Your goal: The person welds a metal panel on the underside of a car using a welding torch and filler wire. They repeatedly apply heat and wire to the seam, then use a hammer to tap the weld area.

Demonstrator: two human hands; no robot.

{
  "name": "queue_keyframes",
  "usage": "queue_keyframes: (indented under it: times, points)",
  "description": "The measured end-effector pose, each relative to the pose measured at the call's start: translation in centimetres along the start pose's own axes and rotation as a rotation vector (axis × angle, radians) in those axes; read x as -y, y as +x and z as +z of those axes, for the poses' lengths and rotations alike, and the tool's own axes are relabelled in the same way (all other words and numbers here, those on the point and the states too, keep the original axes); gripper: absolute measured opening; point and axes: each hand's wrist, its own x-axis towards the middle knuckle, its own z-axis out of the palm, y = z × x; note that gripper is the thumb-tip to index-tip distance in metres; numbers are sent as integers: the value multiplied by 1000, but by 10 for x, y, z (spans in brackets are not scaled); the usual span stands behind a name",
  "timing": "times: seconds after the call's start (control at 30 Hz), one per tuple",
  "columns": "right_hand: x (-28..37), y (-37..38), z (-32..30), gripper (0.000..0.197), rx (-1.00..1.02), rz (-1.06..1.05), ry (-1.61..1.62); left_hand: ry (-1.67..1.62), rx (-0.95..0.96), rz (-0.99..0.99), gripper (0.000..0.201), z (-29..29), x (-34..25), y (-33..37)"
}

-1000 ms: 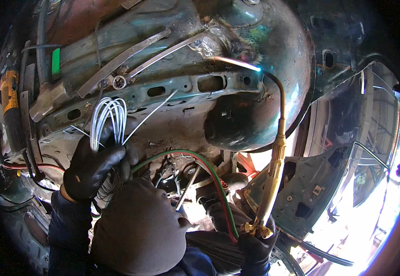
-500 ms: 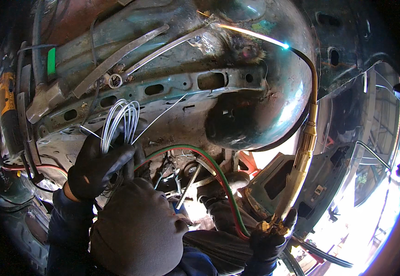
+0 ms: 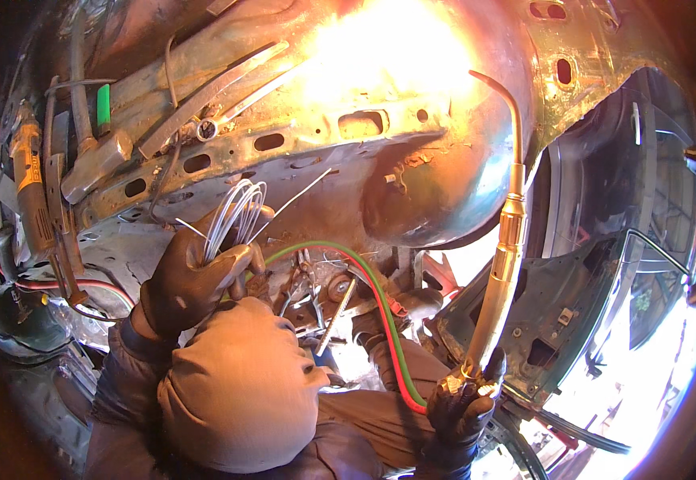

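Observation:
My left hand [image 3: 192, 276], in a dark glove, is closed around a looped bundle of thin silvery wire [image 3: 237, 212]. One straight wire end sticks out to the upper right. At the lower right, my gloved right hand [image 3: 460, 408] grips a brass gas torch [image 3: 506, 256] by its valve end. The torch stands almost upright, its thin neck bending left at the top. From its tip, a large white-yellow glare covers part of the car body metal [image 3: 412, 192] and hides the surface there. The wire is well apart from the glare.
On the body rail at left lie a hammer [image 3: 100, 166], a ring spanner [image 3: 206, 130] and a yellow-black power tool [image 3: 28, 164]. Red and green hoses [image 3: 380, 296] arch across the middle. A rounded grey cloth form [image 3: 240, 384] sits between my arms. A car door [image 3: 536, 344] stands right.
The narrow flame has become a broad, bright glare over the metal, tinting the scene orange. The torch tip has shifted slightly left. My left hand and the wire appear slightly farther right.

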Motion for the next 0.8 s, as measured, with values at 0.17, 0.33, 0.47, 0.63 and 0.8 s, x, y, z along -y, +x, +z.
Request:
queue_keyframes:
  times: [0.17, 0.33, 0.47, 0.63, 0.8]
  points:
    - [3, -12, -14, 106, -65, 37, -52, 122, 20, 59, 48, 6, 2, 1]
    - [-41, -9, -92, 114, -84, -168, -304, 307, 61, 177, 59, 2, 27, 9]
    - [-62, -14, -152, 118, -26, -121, -362, 308, 108, 184, 66, 3, 27, 12]
    - [-35, 8, -103, 112, 41, -540, -1064, 269, 28, 180, 61, 7, 24, 11]
    - [18, 3, -14, 107, -47, -144, -621, 139, -40, 67, 44, 7, 0, 22]
